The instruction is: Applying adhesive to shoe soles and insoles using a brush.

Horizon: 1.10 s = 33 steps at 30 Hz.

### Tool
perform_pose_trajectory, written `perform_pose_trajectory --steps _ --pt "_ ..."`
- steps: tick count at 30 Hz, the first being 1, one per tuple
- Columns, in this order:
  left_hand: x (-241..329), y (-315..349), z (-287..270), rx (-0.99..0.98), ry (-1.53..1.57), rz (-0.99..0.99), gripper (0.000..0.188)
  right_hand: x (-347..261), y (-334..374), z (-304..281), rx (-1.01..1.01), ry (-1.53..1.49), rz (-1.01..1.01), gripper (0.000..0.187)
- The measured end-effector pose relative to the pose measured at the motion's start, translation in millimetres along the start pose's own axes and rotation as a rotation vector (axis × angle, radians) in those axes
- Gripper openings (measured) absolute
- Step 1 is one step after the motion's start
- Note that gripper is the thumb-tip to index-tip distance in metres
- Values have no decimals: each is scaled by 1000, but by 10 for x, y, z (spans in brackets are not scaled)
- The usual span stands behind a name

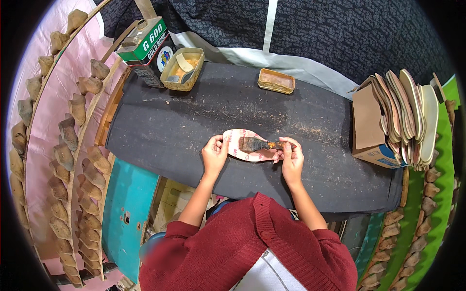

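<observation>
In front of me, above the black work table, a pale shoe insole [234, 146] with red print is held up between my two hands. My left hand [214, 154] pinches its wide left end, thumb on top. A brush [256, 144] with a dark, crusted head lies across the insole's face. My right hand [292, 161] closes round the orange-brown handle of the brush. Fingers of that same hand also touch the narrow right end of the insole. The brush covers the middle of the insole, and the underside is hidden.
At the far left stand a rectangular metal can [145, 48] and a yellowish tub [182, 69] with scraps inside. A small shallow box [276, 81] sits at the back. On the right, a cardboard box [367, 116] holds stacked insoles [405, 111]. Racks of shoe lasts [68, 126] flank both sides.
</observation>
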<state>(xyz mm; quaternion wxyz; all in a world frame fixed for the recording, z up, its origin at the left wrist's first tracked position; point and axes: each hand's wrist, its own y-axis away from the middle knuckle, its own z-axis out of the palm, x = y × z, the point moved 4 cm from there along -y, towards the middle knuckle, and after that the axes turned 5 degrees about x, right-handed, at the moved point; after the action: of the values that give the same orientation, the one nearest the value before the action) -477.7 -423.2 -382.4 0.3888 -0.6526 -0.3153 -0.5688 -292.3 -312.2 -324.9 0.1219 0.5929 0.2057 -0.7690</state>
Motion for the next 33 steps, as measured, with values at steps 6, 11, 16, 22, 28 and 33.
perform_pose_trajectory --steps 6,11,16,22,28,33 --pt "-2 -3 -18 9 -38 -7 10 -172 53 117 -66 181 -176 19" --pt "25 -1 -22 15 -54 -14 10 -209 -32 184 -73 438 -430 25" --pt "51 1 -9 11 -14 -21 10 -136 -36 311 -108 106 -317 32" --pt "-33 -5 -24 9 -44 -3 11 -74 -23 342 -202 183 -447 22" --pt "-22 -11 -19 -5 -71 -18 11 -30 -22 219 -196 269 -459 19" --pt "-45 -14 -19 5 -43 -28 11 -148 -65 93 -179 305 -473 18"
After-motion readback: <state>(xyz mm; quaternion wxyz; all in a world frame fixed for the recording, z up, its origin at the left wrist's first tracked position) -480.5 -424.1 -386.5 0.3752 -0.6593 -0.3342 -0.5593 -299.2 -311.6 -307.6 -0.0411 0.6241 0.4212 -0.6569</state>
